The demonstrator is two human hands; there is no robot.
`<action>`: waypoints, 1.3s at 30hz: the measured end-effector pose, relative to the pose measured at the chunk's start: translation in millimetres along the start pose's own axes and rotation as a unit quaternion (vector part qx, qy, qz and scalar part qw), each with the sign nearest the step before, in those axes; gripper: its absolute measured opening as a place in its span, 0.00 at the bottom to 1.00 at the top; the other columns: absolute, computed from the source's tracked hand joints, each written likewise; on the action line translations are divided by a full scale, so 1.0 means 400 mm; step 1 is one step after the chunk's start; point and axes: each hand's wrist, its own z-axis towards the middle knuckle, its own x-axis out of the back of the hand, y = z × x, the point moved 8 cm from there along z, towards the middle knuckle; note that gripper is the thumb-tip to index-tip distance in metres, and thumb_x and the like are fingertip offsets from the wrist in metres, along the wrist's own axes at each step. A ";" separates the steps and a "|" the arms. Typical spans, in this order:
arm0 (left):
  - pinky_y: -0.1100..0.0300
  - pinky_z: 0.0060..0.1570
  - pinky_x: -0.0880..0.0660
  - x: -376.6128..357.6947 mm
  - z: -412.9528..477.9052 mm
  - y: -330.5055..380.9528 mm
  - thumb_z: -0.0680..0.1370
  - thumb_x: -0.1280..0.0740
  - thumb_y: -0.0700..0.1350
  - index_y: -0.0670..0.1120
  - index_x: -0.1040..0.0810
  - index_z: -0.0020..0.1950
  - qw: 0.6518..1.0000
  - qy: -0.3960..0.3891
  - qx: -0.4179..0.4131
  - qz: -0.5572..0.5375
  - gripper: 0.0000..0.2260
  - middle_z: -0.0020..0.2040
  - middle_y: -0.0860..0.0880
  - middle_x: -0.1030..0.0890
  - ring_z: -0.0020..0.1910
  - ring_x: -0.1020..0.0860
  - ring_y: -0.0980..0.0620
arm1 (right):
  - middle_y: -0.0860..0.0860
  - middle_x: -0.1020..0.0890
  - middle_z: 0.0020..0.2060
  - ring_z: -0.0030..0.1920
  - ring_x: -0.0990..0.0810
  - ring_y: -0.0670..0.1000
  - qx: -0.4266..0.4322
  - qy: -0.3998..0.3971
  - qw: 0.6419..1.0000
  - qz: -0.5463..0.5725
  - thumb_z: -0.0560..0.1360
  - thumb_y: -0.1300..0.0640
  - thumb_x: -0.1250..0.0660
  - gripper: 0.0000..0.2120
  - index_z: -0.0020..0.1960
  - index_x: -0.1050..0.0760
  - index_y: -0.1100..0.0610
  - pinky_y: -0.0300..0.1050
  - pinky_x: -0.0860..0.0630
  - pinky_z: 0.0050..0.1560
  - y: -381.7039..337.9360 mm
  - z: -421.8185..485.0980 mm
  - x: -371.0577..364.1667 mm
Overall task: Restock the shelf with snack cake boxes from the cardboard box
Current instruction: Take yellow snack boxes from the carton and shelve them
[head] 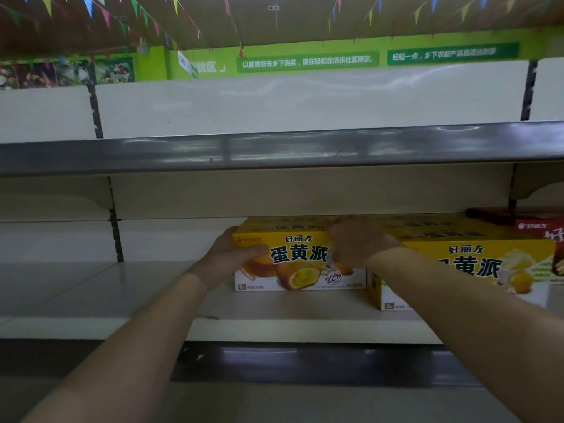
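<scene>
Cream metal shelf [274, 303]: the stocking surface and reference point. At its right end stands a large yellow cardboard snack cake box [467, 261], face forward. Left of it, set further back, a smaller yellow snack cake box [300, 261] rests on the shelf. The left hand [232, 257] grips its left end and the right hand [357, 242] clasps its top right, apparently squaring it into line.

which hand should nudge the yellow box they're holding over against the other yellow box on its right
Left. The left hand grips the outer left end of the held yellow box, so it could push rightward; the right hand sits between it and the neighbouring yellow box.
</scene>
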 end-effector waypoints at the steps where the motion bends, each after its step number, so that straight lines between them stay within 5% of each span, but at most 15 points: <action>1: 0.55 0.49 0.22 0.000 0.001 0.002 0.72 0.25 0.42 0.44 0.31 0.69 1.000 0.008 -0.004 0.003 0.27 0.60 0.44 0.20 0.55 0.20 0.47 | 0.52 0.19 0.50 0.49 0.20 0.53 -0.002 0.014 1.000 0.001 0.74 0.52 0.32 0.18 0.61 0.28 0.56 0.45 0.25 0.44 0.001 0.006 0.001; 7: 0.53 0.55 0.24 0.001 -0.009 0.032 0.72 0.26 0.42 0.46 0.47 0.78 0.989 0.083 -0.032 0.115 0.41 0.73 0.42 0.37 0.67 0.29 0.42 | 0.55 0.23 0.61 0.61 0.25 0.58 -0.020 0.045 0.999 -0.002 0.77 0.48 0.34 0.26 0.70 0.36 0.56 0.48 0.27 0.54 -0.003 0.011 -0.013; 12: 0.40 0.73 0.49 -0.108 -0.069 0.144 0.71 0.27 0.55 0.53 0.47 0.78 0.842 0.110 -0.187 0.494 0.42 0.77 0.44 0.46 0.77 0.49 0.45 | 0.58 0.31 0.67 0.66 0.32 0.60 -0.022 0.084 0.996 -0.007 0.78 0.58 0.38 0.26 0.74 0.42 0.55 0.55 0.31 0.62 -0.038 -0.026 0.002; 16: 0.34 0.69 0.50 -0.183 -0.068 0.126 0.72 0.28 0.54 0.53 0.51 0.78 0.769 0.080 -0.158 0.614 0.42 0.73 0.43 0.41 0.75 0.45 0.44 | 0.58 0.41 0.72 0.72 0.42 0.61 -0.027 0.068 0.997 -0.008 0.78 0.61 0.39 0.28 0.75 0.43 0.54 0.61 0.37 0.66 -0.076 -0.057 -0.012; 20: 0.31 0.68 0.49 -0.192 -0.066 0.119 0.73 0.29 0.50 0.52 0.51 0.77 0.743 0.107 -0.149 0.644 0.40 0.72 0.42 0.39 0.74 0.43 0.42 | 0.58 0.48 0.75 0.74 0.48 0.60 -0.013 0.042 0.999 -0.001 0.77 0.60 0.36 0.32 0.77 0.46 0.54 0.59 0.34 0.65 -0.074 -0.070 -0.036; 25: 0.35 0.69 0.49 -0.201 -0.075 0.137 0.74 0.30 0.50 0.52 0.48 0.77 0.769 0.110 -0.144 0.613 0.37 0.73 0.42 0.40 0.74 0.44 0.42 | 0.57 0.51 0.76 0.76 0.52 0.60 -0.001 0.015 1.000 0.014 0.76 0.61 0.34 0.34 0.77 0.45 0.54 0.60 0.36 0.67 -0.075 -0.072 -0.044; 29: 0.50 0.65 0.40 -0.209 -0.115 0.205 0.78 0.35 0.47 0.51 0.34 0.72 0.837 0.170 -0.190 0.483 0.23 0.69 0.45 0.33 0.69 0.36 0.43 | 0.56 0.37 0.69 0.69 0.38 0.58 0.039 0.074 0.995 0.045 0.76 0.59 0.36 0.26 0.73 0.38 0.55 0.54 0.34 0.63 -0.082 -0.134 -0.006; 32: 0.52 0.56 0.32 -0.217 -0.151 0.252 0.79 0.37 0.44 0.49 0.28 0.67 0.903 0.178 -0.183 0.345 0.17 0.65 0.44 0.29 0.63 0.29 0.42 | 0.56 0.28 0.62 0.60 0.27 0.58 0.062 0.116 0.990 0.059 0.78 0.61 0.39 0.18 0.68 0.31 0.56 0.50 0.30 0.51 -0.071 -0.207 0.030; 34: 0.53 0.53 0.29 -0.242 -0.176 0.282 0.78 0.36 0.42 0.48 0.24 0.64 0.920 0.174 -0.206 0.285 0.14 0.61 0.44 0.26 0.59 0.26 0.42 | 0.55 0.25 0.59 0.56 0.22 0.57 0.058 0.114 0.989 0.068 0.78 0.61 0.40 0.15 0.64 0.27 0.56 0.48 0.31 0.42 -0.043 -0.245 0.041; 39: 0.50 0.49 0.24 -0.379 -0.247 0.359 0.75 0.35 0.41 0.48 0.20 0.56 0.931 0.132 -0.259 0.219 0.10 0.52 0.46 0.22 0.50 0.23 0.43 | 0.54 0.19 0.55 0.56 0.20 0.57 0.025 0.100 0.994 0.040 0.78 0.57 0.39 0.10 0.57 0.24 0.56 0.44 0.34 0.42 0.080 -0.359 0.034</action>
